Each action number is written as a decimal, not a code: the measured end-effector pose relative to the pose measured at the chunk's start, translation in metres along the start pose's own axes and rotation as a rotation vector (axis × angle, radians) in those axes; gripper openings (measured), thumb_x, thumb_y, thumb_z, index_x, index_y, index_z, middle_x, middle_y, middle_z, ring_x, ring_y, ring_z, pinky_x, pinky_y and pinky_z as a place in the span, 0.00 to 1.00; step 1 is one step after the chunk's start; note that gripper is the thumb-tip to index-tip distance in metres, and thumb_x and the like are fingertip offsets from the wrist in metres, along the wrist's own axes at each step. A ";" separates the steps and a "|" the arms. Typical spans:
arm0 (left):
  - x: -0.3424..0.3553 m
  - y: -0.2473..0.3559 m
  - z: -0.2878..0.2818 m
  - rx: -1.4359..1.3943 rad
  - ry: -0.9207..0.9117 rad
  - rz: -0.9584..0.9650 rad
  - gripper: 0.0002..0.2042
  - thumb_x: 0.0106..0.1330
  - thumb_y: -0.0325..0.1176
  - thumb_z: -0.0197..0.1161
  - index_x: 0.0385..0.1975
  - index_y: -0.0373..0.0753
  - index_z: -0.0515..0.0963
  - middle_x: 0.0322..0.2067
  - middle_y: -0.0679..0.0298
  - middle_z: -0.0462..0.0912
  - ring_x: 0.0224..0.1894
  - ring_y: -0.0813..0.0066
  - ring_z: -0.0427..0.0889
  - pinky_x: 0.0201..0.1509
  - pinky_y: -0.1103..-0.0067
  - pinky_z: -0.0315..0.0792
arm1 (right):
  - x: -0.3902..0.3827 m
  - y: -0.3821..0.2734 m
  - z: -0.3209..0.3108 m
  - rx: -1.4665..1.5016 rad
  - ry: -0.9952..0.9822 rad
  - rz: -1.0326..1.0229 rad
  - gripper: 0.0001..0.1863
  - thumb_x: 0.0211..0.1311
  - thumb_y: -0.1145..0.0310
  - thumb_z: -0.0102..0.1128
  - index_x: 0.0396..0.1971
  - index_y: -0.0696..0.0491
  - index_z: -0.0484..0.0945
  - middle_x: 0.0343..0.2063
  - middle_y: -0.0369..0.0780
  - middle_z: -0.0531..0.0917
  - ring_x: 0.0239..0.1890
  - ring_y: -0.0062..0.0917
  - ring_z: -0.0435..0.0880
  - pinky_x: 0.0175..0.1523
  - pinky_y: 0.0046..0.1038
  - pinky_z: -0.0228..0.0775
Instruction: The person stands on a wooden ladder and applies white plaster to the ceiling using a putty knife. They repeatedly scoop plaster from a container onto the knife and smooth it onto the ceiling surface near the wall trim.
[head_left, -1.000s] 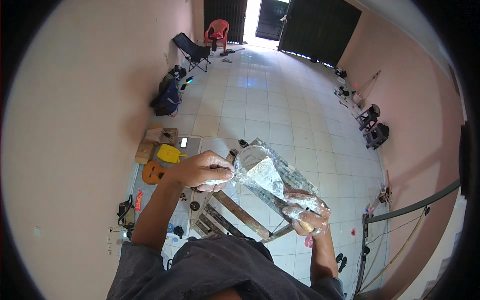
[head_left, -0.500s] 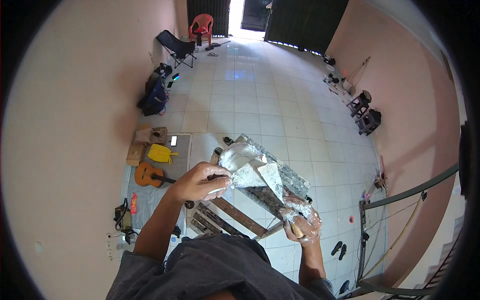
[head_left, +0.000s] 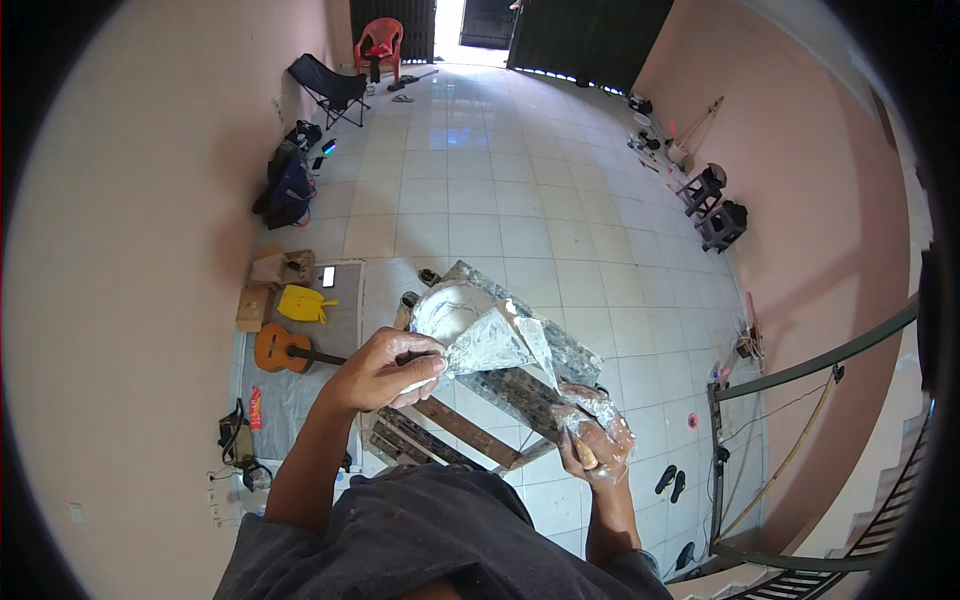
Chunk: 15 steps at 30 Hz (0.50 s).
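My left hand (head_left: 392, 370) is closed round the narrow end of a putty knife (head_left: 490, 345), whose wide triangular blade is coated in white paste. My right hand (head_left: 596, 435), smeared with the same paste, grips a second putty knife (head_left: 535, 345); part of its wooden handle shows between the fingers. The two blades meet or nearly meet at their upper ends; I cannot tell if they touch. Just beyond them a round tub (head_left: 420, 315) with white paste inside stands on a spattered plank bench (head_left: 575, 353). The left blade hides the tub's near side.
On the left, a guitar (head_left: 272, 347), a yellow dustpan-like item (head_left: 303, 304), cardboard boxes (head_left: 254, 308) and a phone (head_left: 328, 277) lie on a grey mat. Dark stools (head_left: 722, 226) stand along the right wall. A curved railing (head_left: 820, 355) and slippers (head_left: 670, 480) are at lower right.
The whole view has shifted, so the scene sits a little further left and up. The right putty knife's blade has turned and looks narrower. Both hands keep their hold.
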<state>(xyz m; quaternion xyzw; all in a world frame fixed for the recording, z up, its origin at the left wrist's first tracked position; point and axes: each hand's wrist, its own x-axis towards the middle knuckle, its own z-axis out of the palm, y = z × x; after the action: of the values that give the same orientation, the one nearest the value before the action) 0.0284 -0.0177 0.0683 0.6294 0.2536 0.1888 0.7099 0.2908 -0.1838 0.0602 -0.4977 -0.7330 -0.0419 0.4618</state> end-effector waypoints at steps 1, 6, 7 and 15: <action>0.000 0.000 0.001 -0.013 0.000 0.008 0.10 0.70 0.31 0.56 0.32 0.29 0.76 0.19 0.65 0.76 0.13 0.88 0.65 0.15 0.85 0.59 | 0.002 -0.002 -0.003 -0.029 -0.027 0.019 0.13 0.39 0.83 0.63 0.30 0.57 0.80 0.37 0.51 0.83 0.42 0.44 0.85 0.45 0.36 0.80; 0.001 0.004 0.007 -0.128 -0.049 0.099 0.09 0.70 0.29 0.55 0.33 0.27 0.76 0.19 0.64 0.76 0.12 0.88 0.65 0.15 0.86 0.59 | -0.008 0.010 -0.005 -0.013 0.007 0.005 0.14 0.40 0.83 0.63 0.31 0.57 0.81 0.38 0.50 0.83 0.42 0.44 0.85 0.45 0.36 0.80; 0.000 0.007 0.009 -0.156 -0.046 0.127 0.09 0.70 0.29 0.55 0.33 0.27 0.76 0.19 0.64 0.76 0.12 0.88 0.65 0.15 0.86 0.59 | -0.008 0.011 -0.006 -0.023 -0.016 0.018 0.14 0.40 0.83 0.63 0.32 0.57 0.81 0.38 0.50 0.83 0.42 0.44 0.85 0.45 0.36 0.80; 0.017 0.008 0.010 0.149 0.232 0.162 0.09 0.68 0.29 0.57 0.37 0.27 0.76 0.19 0.65 0.76 0.16 0.86 0.70 0.20 0.84 0.64 | -0.011 0.011 0.007 0.908 0.802 0.738 0.16 0.59 0.66 0.59 0.42 0.62 0.79 0.41 0.46 0.83 0.42 0.36 0.84 0.50 0.30 0.79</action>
<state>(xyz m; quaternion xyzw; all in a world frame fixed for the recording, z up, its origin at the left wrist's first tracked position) 0.0481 -0.0148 0.0754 0.6727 0.2956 0.2972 0.6097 0.2954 -0.1824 0.0441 -0.4181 -0.2351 0.2470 0.8420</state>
